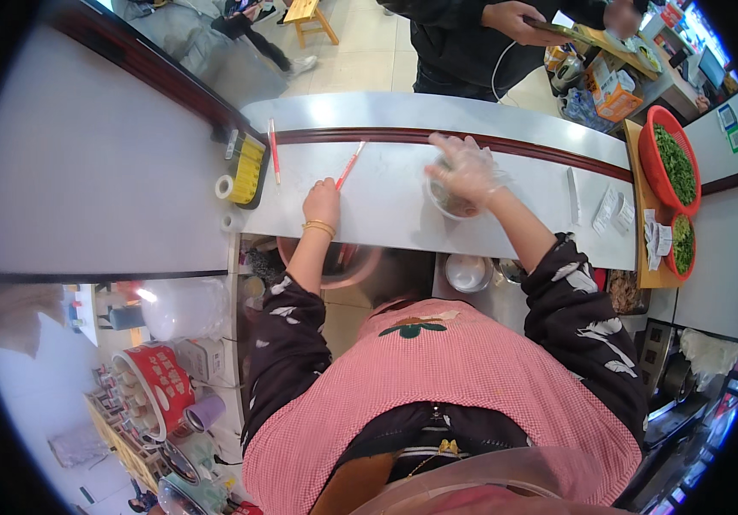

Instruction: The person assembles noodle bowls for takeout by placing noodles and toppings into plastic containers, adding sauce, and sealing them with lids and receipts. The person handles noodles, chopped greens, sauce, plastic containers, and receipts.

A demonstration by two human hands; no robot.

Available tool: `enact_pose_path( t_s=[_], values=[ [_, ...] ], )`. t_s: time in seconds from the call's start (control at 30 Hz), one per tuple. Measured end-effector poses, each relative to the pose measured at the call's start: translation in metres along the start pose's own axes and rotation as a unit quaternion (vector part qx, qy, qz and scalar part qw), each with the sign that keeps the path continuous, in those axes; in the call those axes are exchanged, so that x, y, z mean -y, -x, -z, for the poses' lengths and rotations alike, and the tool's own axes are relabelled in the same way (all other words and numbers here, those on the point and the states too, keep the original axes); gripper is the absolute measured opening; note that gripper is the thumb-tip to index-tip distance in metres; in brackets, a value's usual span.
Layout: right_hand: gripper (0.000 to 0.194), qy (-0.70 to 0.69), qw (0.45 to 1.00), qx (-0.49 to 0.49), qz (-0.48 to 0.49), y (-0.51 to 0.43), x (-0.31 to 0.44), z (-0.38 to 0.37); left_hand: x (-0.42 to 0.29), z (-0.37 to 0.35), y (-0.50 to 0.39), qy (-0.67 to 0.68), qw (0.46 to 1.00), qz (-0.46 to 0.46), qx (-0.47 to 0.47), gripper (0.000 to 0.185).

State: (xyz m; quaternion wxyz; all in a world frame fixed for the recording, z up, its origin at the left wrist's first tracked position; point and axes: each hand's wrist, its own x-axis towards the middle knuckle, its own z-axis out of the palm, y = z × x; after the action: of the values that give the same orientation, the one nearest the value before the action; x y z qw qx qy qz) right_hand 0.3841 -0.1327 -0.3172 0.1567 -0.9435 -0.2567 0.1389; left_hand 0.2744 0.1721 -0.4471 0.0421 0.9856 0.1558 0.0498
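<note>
My left hand point(322, 205), bare with gold bangles at the wrist, grips one end of a slim red-and-white packet point(351, 165), probably wrapped chopsticks. Its far end points away toward the dark red trim. A similar packet point(274, 154) lies to the left on the white counter point(382, 212). My right hand point(469, 170) wears a clear plastic glove, blurred by motion, its fingers spread above a round bowl point(456, 209). The glove hides much of the bowl and its contents; whether it touches the rim is unclear.
A yellow label roll point(247, 170) stands at the counter's left end. Paper slips point(607, 209) lie right, near red baskets of chopped greens point(675, 164). Below the counter are a pink tub point(369, 273) and metal bowls point(467, 271). Across it, a person point(459, 51) holds a phone.
</note>
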Motion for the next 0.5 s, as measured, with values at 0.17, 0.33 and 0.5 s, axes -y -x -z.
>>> enact_pose_path(
  t_s=[0.17,0.33,0.5],
  values=[
    [0.036,-0.153,0.960,-0.233,0.020,0.034,-0.077,0.022,-0.009,-0.002,-0.006,0.015,0.999,0.031,-0.006,0.009],
    [0.032,-0.221,0.947,-0.235,-0.008,0.074,-0.103,0.026,-0.020,0.019,-0.006,0.111,0.991,-0.049,-0.048,0.009],
    [0.032,-0.132,0.908,-0.350,0.188,0.076,-0.061,0.003,-0.134,0.026,-0.010,0.243,0.912,-0.283,-0.172,0.014]
  ],
)
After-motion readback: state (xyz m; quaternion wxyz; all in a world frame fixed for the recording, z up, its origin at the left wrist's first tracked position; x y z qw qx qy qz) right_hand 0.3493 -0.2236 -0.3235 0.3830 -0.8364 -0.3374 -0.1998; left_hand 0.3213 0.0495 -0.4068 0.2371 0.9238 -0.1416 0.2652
